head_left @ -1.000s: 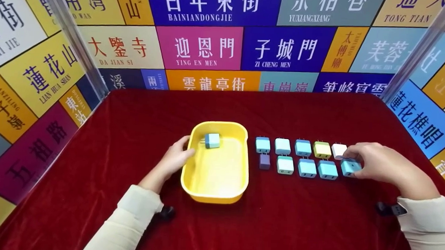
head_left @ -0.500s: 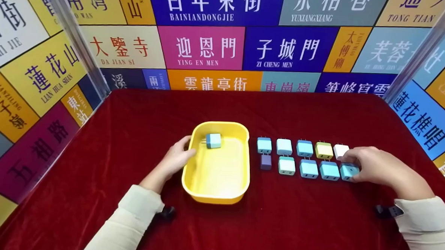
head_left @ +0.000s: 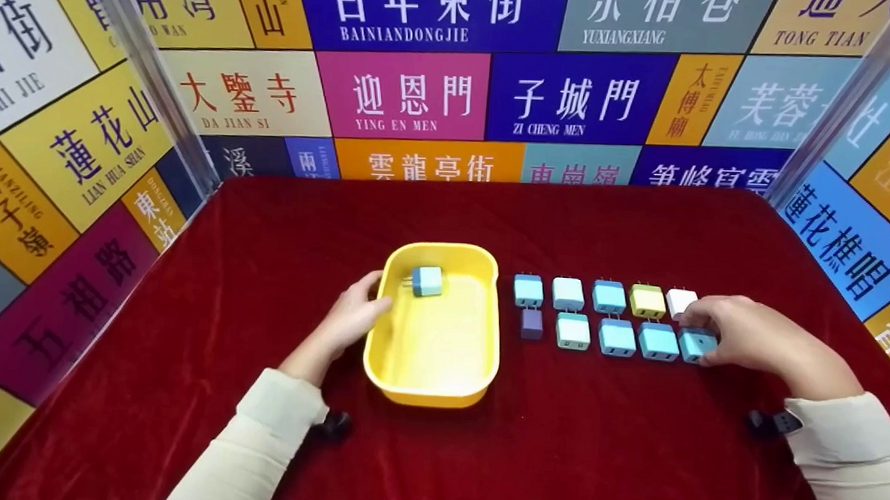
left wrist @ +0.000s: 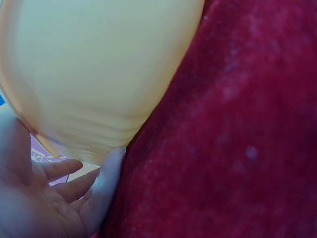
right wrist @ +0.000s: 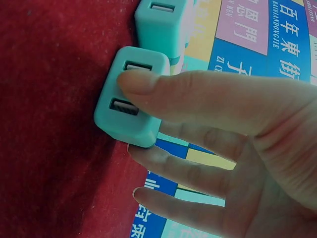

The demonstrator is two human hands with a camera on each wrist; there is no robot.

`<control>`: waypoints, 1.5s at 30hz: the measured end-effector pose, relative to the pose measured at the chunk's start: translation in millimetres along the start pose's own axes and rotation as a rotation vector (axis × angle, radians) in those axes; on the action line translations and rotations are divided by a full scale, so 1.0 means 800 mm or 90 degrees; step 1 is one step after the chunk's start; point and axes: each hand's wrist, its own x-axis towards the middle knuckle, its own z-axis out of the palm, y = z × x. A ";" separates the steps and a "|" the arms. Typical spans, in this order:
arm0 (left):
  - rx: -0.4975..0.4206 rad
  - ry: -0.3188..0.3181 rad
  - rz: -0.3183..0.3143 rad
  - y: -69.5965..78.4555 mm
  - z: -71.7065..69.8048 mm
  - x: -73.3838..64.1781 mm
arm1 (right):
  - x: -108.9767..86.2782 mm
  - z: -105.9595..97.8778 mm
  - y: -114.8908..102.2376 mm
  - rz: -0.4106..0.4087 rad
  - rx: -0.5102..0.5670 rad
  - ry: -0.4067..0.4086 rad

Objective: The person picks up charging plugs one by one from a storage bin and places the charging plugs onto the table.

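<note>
My left hand (head_left: 354,312) holds the left wall of a yellow plastic bin (head_left: 491,335), thumb over the rim and fingers along the outside. In the left wrist view the fingers (left wrist: 108,183) lie against the pale-looking bin wall (left wrist: 109,64). At the right end of the front row, my right hand (head_left: 749,335) pinches a teal USB wall charger (head_left: 693,343). The right wrist view has the thumb (right wrist: 141,83) across its two-port face (right wrist: 115,121), with the other fingers behind and below. One blue-and-teal charger (head_left: 428,281) lies in the bin, prongs pointing left.
Two rows of chargers stand right of the bin: a white one (head_left: 681,302), a yellow-green one (head_left: 647,301), a small purple one (head_left: 531,324) and several teal or blue ones, including a neighbouring charger (head_left: 658,342). Red velvet (head_left: 556,450) covers the table; printed sign panels (head_left: 414,94) stand behind.
The right hand has moved slightly left with the teal charger, which now sits close beside its neighbour in the front row. The left hand and bin have stayed about the same.
</note>
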 end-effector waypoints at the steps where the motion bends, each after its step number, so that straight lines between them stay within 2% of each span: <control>1: -0.001 0.000 0.000 0.000 0.000 0.000 | 0.000 0.000 0.000 -0.001 -0.002 0.000; 11: -0.004 0.001 0.003 -0.001 0.000 0.000 | 0.002 -0.001 0.001 -0.019 -0.025 0.003; 24: -0.005 -0.003 0.000 0.000 0.000 0.000 | -0.001 -0.004 -0.004 -0.010 -0.022 -0.006; 34: -0.007 -0.004 -0.002 0.001 -0.001 -0.002 | -0.006 -0.021 -0.007 -0.009 -0.014 0.013; 45: -0.003 -0.002 -0.004 0.001 0.001 -0.001 | -0.009 -0.026 -0.021 -0.016 -0.032 0.035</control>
